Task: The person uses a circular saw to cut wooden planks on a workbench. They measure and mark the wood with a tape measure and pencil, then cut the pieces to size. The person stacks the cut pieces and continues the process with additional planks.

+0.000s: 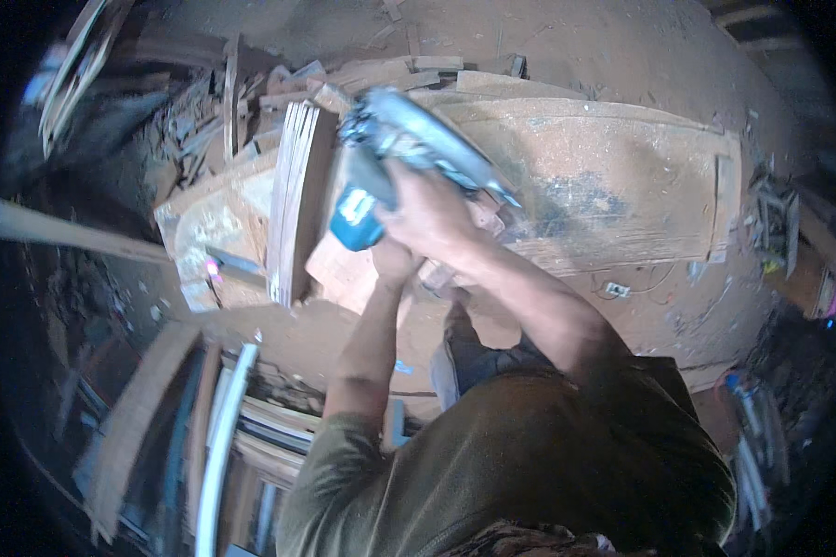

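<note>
My right hand (423,200) is closed on the grip of a blurred silver-and-teal power tool (409,130), which slants from upper left to lower right over the work board. Just below the tool's teal base, my left hand (392,258) reaches in, its fingers hidden by the tool and my right hand. A pale flat wooden piece (339,278) lies under and beside my left hand. To the left stands or lies a stack of long narrow boards (297,195), and smaller wood pieces (488,213) show beneath the tool's right end.
The wide worn plywood work board (641,213) extends to both sides. Scrap wood (195,130) piles behind it at the left. Long planks (139,418) lie low at the left, a socket strip with a cord (618,290) lies near the board's front edge, and more offcuts (780,232) sit at the right.
</note>
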`<state>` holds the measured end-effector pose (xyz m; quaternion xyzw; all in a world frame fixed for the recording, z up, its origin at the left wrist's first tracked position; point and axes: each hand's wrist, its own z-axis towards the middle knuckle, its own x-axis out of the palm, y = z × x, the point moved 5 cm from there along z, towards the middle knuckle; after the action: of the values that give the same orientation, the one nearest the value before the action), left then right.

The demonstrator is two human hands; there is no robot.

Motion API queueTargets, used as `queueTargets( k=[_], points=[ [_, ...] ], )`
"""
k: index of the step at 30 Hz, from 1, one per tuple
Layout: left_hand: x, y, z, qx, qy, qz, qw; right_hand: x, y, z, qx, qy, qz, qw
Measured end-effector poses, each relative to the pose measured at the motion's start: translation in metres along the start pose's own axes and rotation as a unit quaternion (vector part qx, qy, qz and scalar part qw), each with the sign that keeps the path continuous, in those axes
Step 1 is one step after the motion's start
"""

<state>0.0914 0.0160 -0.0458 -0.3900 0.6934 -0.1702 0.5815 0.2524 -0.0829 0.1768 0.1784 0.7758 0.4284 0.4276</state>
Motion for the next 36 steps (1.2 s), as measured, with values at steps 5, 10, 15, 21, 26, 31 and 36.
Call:
queueTargets(
  k=[5, 10, 15, 21, 26, 31, 36],
  points=[
    [-0.017, -0.041, 0.009, 0.116, -0.121, 0.147, 0.975, -0.114, -0.053, -0.109, 0.066, -0.056, -0.016, 0.996],
    [-0.020, -0.096, 0.017, 0.083, -0.115, 0.159, 0.977, -0.224, -0.135, -0.160, 0.065, -0.030, -0.239, 0.968],
    [0.036, -0.207, 0.049, 0.266, -0.018, 0.259, 0.928, -0.263, -0.258, -0.188, 0.155, 0.099, -0.518, 0.836],
    [0.069, -0.227, 0.053, 0.261, 0.131, 0.442, 0.848, -0.206, -0.365, -0.230, 0.123, 0.150, -0.490, 0.850],
    [0.042, -0.255, 0.074, 0.275, 0.140, 0.451, 0.837, -0.132, -0.438, -0.225, 0.045, 0.123, -0.526, 0.840],
    [-0.063, -0.286, 0.077, 0.195, -0.251, 0.222, 0.922, -0.137, -0.325, -0.218, 0.052, 0.255, -0.355, 0.898],
    [-0.047, -0.229, 0.008, 0.067, -0.305, 0.066, 0.948, -0.061, -0.251, -0.200, 0.052, 0.327, -0.046, 0.942]
  ],
)
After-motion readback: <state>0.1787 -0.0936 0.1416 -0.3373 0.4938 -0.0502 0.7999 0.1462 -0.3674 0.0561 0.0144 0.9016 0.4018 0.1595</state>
